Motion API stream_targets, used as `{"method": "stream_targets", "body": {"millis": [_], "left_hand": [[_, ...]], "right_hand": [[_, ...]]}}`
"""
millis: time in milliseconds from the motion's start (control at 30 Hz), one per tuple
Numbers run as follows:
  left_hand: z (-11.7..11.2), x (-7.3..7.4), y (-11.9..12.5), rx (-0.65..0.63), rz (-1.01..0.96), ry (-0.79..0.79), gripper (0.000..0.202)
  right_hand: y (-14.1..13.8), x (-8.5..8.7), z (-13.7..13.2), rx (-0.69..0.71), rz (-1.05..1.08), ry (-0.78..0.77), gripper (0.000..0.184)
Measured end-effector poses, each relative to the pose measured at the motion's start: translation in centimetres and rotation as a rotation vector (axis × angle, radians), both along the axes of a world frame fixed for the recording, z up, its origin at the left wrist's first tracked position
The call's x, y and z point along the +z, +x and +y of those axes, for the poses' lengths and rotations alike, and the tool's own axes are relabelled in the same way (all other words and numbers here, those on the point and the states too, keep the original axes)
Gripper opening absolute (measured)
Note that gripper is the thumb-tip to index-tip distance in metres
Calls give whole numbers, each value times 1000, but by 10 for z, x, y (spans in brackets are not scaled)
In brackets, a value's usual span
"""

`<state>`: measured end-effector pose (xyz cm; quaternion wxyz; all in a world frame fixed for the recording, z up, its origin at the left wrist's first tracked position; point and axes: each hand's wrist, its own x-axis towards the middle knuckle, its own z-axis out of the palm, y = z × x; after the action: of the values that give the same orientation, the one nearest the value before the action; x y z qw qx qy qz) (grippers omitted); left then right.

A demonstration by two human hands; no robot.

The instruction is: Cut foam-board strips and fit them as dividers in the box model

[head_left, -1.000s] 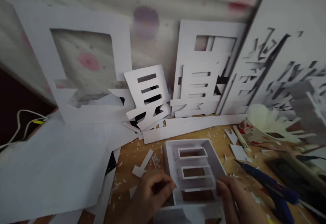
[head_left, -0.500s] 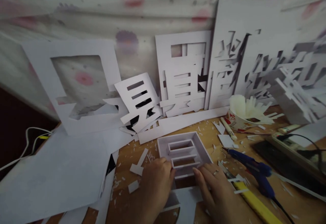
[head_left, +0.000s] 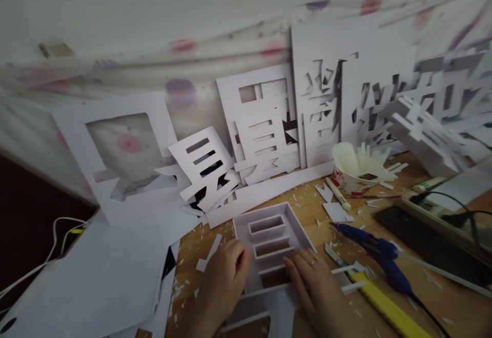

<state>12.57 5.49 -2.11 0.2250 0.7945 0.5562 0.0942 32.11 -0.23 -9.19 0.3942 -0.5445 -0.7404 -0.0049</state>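
A white foam-board box letter (head_left: 300, 227) with raised walls and rectangular slots lies on the table in front of me. At its left wall is my left hand (head_left: 226, 271), fingers curled together; the fingertips are partly turned away, and whatever they hold, if anything, is hidden. My right hand (head_left: 313, 279), a ring on one finger, is closed at the letter's right side, thumb and fingertips on an inner wall beside the lower slot. The letter's lower end runs between my wrists. A yellow utility knife (head_left: 384, 302) with its blade out lies right of my right hand.
A blue hot glue gun (head_left: 378, 248) rests farther right, near a power strip (head_left: 426, 212). A paper cup (head_left: 348, 181) holds glue sticks. Cut-out white boards (head_left: 265, 133) lean against the curtained wall. White sheets (head_left: 103, 276) cover the left; scraps are scattered around.
The view has tilted up and shifted, showing more wall. My left hand has drawn back slightly from the letter's inside, its fingers more curled. My right hand stays at the right side.
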Motion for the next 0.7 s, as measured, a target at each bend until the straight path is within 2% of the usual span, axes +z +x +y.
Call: {"method": "stream_targets", "body": {"millis": [133,300,433,600,700], "left_hand": [[0,-4,1,17,13,-4,5],[3,-16,11,-25,75,44,7],[5,-17,13,-39,53,52,16],[4,-11,5,-31,-74,25,18],[4,-12,2,-24,-202,27,17]], "right_hand": [[1,-3,1,4,-15,-5,28],[0,-4,2,-9,-22,-3,26],[-2,-2,2,-26,-14,25,30],[-4,-2,1,-33,-22,39,32],[-2,-4,1,-17,-28,27,28]]}}
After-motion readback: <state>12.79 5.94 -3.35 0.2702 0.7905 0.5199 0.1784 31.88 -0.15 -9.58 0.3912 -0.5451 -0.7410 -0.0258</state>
